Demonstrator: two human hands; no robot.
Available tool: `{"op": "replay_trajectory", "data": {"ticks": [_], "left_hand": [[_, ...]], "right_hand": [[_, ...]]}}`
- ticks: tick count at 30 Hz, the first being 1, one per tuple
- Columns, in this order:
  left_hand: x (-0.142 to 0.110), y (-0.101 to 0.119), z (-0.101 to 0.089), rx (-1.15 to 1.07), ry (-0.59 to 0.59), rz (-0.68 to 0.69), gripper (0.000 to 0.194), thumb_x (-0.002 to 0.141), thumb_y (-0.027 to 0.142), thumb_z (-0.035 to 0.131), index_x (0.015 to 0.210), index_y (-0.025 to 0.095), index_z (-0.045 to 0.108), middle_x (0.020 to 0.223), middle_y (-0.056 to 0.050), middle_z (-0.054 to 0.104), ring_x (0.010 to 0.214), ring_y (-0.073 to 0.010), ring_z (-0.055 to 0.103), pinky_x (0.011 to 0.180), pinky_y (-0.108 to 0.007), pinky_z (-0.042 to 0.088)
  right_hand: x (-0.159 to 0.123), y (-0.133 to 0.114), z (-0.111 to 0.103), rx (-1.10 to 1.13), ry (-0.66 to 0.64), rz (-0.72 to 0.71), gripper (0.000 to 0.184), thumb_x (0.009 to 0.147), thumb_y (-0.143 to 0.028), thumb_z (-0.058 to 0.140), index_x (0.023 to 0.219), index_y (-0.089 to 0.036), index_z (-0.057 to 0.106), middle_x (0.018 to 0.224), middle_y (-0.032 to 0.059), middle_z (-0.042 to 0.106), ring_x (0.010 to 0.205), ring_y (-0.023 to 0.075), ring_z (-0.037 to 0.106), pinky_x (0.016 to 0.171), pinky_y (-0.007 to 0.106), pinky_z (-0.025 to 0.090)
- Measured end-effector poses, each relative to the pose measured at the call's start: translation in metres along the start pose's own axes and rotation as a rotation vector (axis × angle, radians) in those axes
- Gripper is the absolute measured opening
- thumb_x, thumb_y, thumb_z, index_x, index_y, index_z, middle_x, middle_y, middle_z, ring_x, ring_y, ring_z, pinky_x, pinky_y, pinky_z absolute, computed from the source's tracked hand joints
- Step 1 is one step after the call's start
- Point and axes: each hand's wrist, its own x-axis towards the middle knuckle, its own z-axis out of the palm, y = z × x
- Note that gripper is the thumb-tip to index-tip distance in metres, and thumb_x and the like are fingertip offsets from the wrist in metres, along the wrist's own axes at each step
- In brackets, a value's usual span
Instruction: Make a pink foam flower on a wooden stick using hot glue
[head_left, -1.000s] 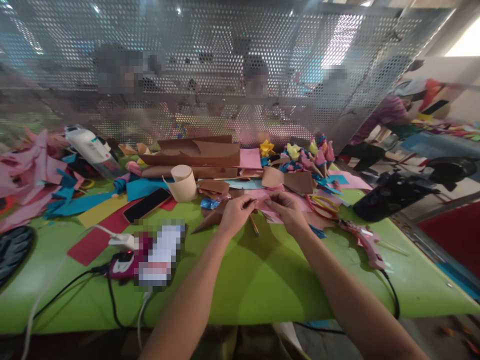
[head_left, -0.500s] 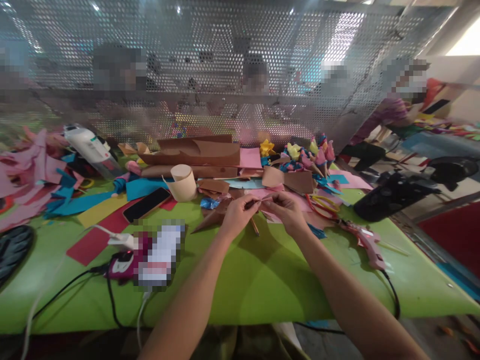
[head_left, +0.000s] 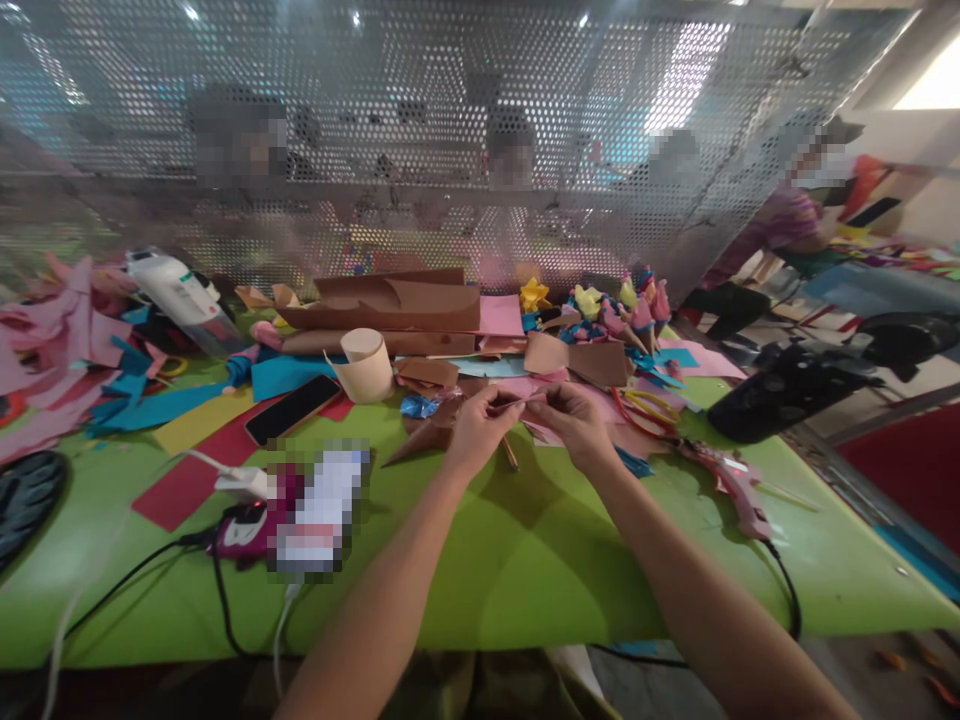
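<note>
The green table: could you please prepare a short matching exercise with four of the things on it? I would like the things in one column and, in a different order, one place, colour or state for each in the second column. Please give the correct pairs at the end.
Column one
1. Pencil
2. Glue gun
3. Dark phone
4. Beige paper strip

Column two
A. Lying partly over red paper
B. Pink, with a black cord
C. Curled into a ring
D. Between the left hand and the right hand

Pairs: 1-D, 2-B, 3-A, 4-C
</note>
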Motion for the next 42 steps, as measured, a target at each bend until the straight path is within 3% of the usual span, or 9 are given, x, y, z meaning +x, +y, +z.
{"op": "replay_trajectory", "data": {"ticks": [9, 19, 28, 34, 42], "left_hand": [[-0.0006, -0.0013, 0.0026, -0.06, 0.068, -0.011, 0.01, 0.077, 0.026, 0.066, 0.078, 0.017, 0.068, 0.076, -0.001, 0.069, 0.073, -0.014, 0.061, 0.07, -0.025, 0.047], [-0.0003, 0.0041, 0.0015, -0.048, 0.043, -0.006, 0.013, 0.076, 0.029, 0.069, 0.081, 0.016, 0.068, 0.08, -0.003, 0.071, 0.075, -0.015, 0.064, 0.072, -0.026, 0.05], [0.0021, -0.0022, -0.0012, -0.017, 0.083, 0.016, 0.013, 0.079, 0.029, 0.066, 0.081, 0.016, 0.066, 0.078, -0.002, 0.069, 0.073, -0.0139, 0.062, 0.072, -0.026, 0.05], [0.0011, 0.0022, -0.0016, -0.013, 0.021, 0.01, 0.015, 0.079, 0.031, 0.067, 0.083, 0.016, 0.067, 0.085, -0.005, 0.071, 0.08, -0.0164, 0.064, 0.077, -0.028, 0.05], [0.0006, 0.0006, -0.0013, 0.025, 0.032, 0.017, 0.013, 0.08, 0.028, 0.065, 0.081, 0.016, 0.068, 0.083, -0.005, 0.071, 0.079, -0.0164, 0.064, 0.076, -0.028, 0.049]], "right_hand": [[-0.0011, -0.0017, 0.0031, 0.014, 0.013, -0.002, 0.045, 0.056, -0.058, 0.084, 0.068, -0.022, 0.062, 0.059, -0.0023, 0.056, 0.054, 0.0115, 0.047, 0.051, 0.025, 0.039], [-0.0017, -0.0026, 0.0025, 0.039, 0.008, 0.014, 0.044, 0.054, -0.056, 0.086, 0.067, -0.022, 0.062, 0.056, -0.0035, 0.052, 0.053, 0.0118, 0.046, 0.049, 0.025, 0.038], [0.0001, -0.0024, 0.0023, -0.032, 0.011, -0.021, 0.042, 0.06, -0.056, 0.082, 0.07, -0.021, 0.062, 0.059, -0.0032, 0.053, 0.053, 0.0106, 0.043, 0.048, 0.024, 0.032], [-0.0009, -0.0012, 0.0023, -0.072, -0.022, -0.023, 0.041, 0.062, -0.057, 0.08, 0.07, -0.021, 0.063, 0.06, -0.0016, 0.056, 0.054, 0.0119, 0.045, 0.05, 0.025, 0.035], [-0.0008, -0.0021, 0.0034, -0.127, -0.029, -0.033, 0.036, 0.064, -0.052, 0.079, 0.073, -0.019, 0.065, 0.064, -0.0001, 0.06, 0.057, 0.0126, 0.048, 0.05, 0.025, 0.036]]}}
